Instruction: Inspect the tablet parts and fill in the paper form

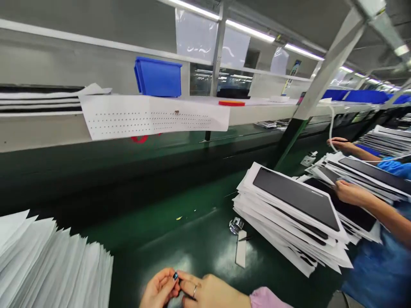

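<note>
Stack of white sleeves (pixel 289 222) with dark panels right of you (co-worker's hands on next stack). Blue bin (pixel 158 77) on shelf, contents hidden. Your left hand (pixel 159 288) and right hand (pixel 212 293) pinch small dark part (pixel 175 276) between fingertips at bottom edge.

A tiny dark blue piece (pixel 175 276) sits pinched between fingertips at the frame's bottom edge; details blurred.

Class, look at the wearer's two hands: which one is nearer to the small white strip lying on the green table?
Right. The right hand lies just below the white strip, slightly to its left; the left hand sits farther left, beyond the right hand.
</note>
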`<state>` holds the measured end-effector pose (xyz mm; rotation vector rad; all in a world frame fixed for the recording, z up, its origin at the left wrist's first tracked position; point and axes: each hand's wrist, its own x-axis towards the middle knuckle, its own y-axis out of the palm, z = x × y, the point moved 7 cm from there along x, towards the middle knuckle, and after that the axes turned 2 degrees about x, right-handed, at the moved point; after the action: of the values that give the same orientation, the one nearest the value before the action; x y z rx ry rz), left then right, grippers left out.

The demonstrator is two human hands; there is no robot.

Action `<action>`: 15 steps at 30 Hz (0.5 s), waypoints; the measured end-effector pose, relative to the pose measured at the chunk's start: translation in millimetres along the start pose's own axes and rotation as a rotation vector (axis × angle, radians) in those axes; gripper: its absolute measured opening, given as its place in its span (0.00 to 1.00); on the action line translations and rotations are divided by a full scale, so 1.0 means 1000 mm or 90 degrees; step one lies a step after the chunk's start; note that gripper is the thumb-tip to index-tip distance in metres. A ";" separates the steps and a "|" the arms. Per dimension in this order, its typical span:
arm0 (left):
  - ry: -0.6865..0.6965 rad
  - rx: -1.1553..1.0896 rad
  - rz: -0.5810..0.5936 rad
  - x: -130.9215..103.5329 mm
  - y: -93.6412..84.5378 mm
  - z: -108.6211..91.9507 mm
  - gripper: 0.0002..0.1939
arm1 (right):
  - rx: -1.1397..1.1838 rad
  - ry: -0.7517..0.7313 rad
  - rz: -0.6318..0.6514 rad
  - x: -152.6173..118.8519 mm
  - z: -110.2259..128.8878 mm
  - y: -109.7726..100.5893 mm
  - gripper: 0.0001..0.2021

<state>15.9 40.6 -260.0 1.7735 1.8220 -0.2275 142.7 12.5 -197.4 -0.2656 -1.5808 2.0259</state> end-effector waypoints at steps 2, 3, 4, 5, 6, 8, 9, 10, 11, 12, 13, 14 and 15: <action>0.040 0.042 0.053 -0.006 0.006 -0.010 0.24 | -0.016 -0.030 0.039 0.000 0.006 0.001 0.09; 0.046 0.051 0.065 -0.008 0.007 -0.013 0.23 | -0.001 -0.025 0.047 0.001 0.007 0.001 0.10; 0.046 0.057 0.070 -0.009 0.008 -0.015 0.22 | 0.021 -0.010 0.054 0.001 0.007 0.000 0.11; 0.046 0.060 0.072 -0.010 0.008 -0.017 0.21 | 0.046 0.008 0.062 0.001 0.006 0.000 0.11; 0.046 0.062 0.071 -0.011 0.008 -0.018 0.20 | 0.070 0.024 0.068 0.002 0.006 0.001 0.11; 0.052 0.067 0.077 -0.011 0.008 -0.019 0.19 | 0.112 0.054 0.074 0.004 0.006 0.002 0.11; 0.057 0.070 0.081 -0.011 0.008 -0.020 0.19 | 0.130 0.066 0.072 0.004 0.006 0.003 0.11; 0.062 0.073 0.085 -0.011 0.009 -0.020 0.19 | 0.148 0.076 0.068 0.005 0.006 0.004 0.12; 0.066 0.076 0.090 -0.012 0.009 -0.021 0.18 | 0.164 0.085 0.061 0.006 0.006 0.005 0.13; 0.070 0.079 0.094 -0.012 0.010 -0.021 0.18 | 0.179 0.094 0.053 0.006 0.007 0.006 0.13; 0.074 0.081 0.099 -0.011 0.010 -0.021 0.18 | 0.192 0.101 0.044 0.006 0.008 0.008 0.14; 0.077 0.084 0.103 -0.011 0.010 -0.020 0.18 | 0.204 0.107 0.034 0.006 0.008 0.009 0.14; 0.080 0.085 0.107 -0.010 0.009 -0.019 0.17 | 0.213 0.112 0.023 0.006 0.009 0.010 0.14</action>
<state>18.9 42.1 -236.9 2.0649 1.7652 -0.1790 130.6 6.8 -203.2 -0.3359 -1.1184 2.1882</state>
